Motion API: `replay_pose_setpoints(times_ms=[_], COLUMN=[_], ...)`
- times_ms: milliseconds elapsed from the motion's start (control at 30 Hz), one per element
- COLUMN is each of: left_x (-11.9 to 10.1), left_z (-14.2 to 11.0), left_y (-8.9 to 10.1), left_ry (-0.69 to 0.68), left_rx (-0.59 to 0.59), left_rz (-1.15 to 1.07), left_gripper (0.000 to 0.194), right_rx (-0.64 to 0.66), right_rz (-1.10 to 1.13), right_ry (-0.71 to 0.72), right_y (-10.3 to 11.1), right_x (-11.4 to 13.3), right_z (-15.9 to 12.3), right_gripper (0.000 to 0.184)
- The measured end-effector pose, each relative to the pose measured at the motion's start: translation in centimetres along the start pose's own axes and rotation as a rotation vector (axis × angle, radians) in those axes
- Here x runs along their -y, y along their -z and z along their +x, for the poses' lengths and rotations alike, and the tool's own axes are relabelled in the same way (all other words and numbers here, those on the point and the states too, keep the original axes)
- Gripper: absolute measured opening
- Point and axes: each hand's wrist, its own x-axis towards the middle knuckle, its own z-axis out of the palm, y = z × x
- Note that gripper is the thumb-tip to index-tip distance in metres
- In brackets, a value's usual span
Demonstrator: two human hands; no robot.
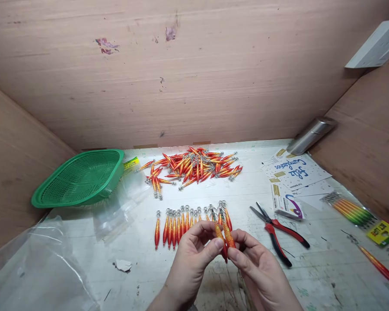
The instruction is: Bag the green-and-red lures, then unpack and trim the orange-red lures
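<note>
My left hand [192, 255] pinches a red-and-orange squid jig [218, 233] between thumb and fingers, its hooked crown pointing away from me. Close beside it, a second squid jig [228, 238] with a scale pattern is gripped by my right hand [257, 261]. The two jigs lie side by side, their tails partly hidden by my fingers. Just beyond my hands, a row of similar squid jigs [170, 231] lies on the white table [142, 276], crowns away from me; my hands cover part of it. A loose pile of more jigs [194, 166] sits farther back.
Left are a green basket [81, 194] and clear plastic bags [35, 263]. Red-and-black pliers [274, 229] lie partly open to the right, near a small box [287, 203], printed cards [296, 170], a metal flask [311, 136] and packaged lures [359, 214]. Wooden panels [194, 95] enclose the table.
</note>
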Motion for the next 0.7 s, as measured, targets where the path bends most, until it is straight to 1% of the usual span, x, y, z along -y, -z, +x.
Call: replay_pose_setpoints(times_ms=[100,167,233,300,333,433,533,600,667,700], left_x=[0.2,0.5,0.8,1.2,1.4,1.8,2.0,1.9,1.7,1.6], left_z=[0.0,0.0,0.1,0.0,0.0,-0.1,-0.1,-0.1,0.0,0.0], left_y=[-0.2,-0.5,-0.8,-1.2,-1.3,-1.7,-1.8,-1.8,-1.7,-1.6], left_ry=[0.000,0.009,0.033,0.070,0.092,0.122,0.117,0.125,0.146,0.153], left_rx=[-0.047,-0.098,-0.130,-0.136,-0.132,-0.123,-0.110,-0.100,-0.087,-0.080], left_rz=[-0.057,-0.161,-0.271,-0.338,-0.353,-0.341,-0.278,-0.241,-0.227,-0.221], left_gripper=[0.030,0.028,0.028,0.031,0.034,0.040,0.041,0.041,0.040,0.040], right_rx=[-0.033,-0.059,-0.133,-0.227,-0.251,-0.251,-0.258,-0.260,-0.205,-0.170], right_rz=[-0.053,-0.154,-0.308,-0.475,-0.553,-0.724,-0.790,-0.813,-0.868,-0.916], right_ry=[0.054,0.151,0.335,0.571,0.674,0.895,1.010,1.035,1.037,1.043], right_y=[0.0,0.2,0.4,0.6,0.6,0.4,-0.2,-0.4,-0.2,0.3], right_x=[-0.5,-0.9,-1.5,-1.9,-2.0,-2.1,-2.1,-2.1,-1.9,-1.7], right_z=[0.2,0.4,0.6,0.7,0.7,0.8,0.9,0.8,0.7,0.6], right_gripper=[0.031,0.028,0.021,0.012,0.010,0.017,0.022,0.024,0.025,0.026])
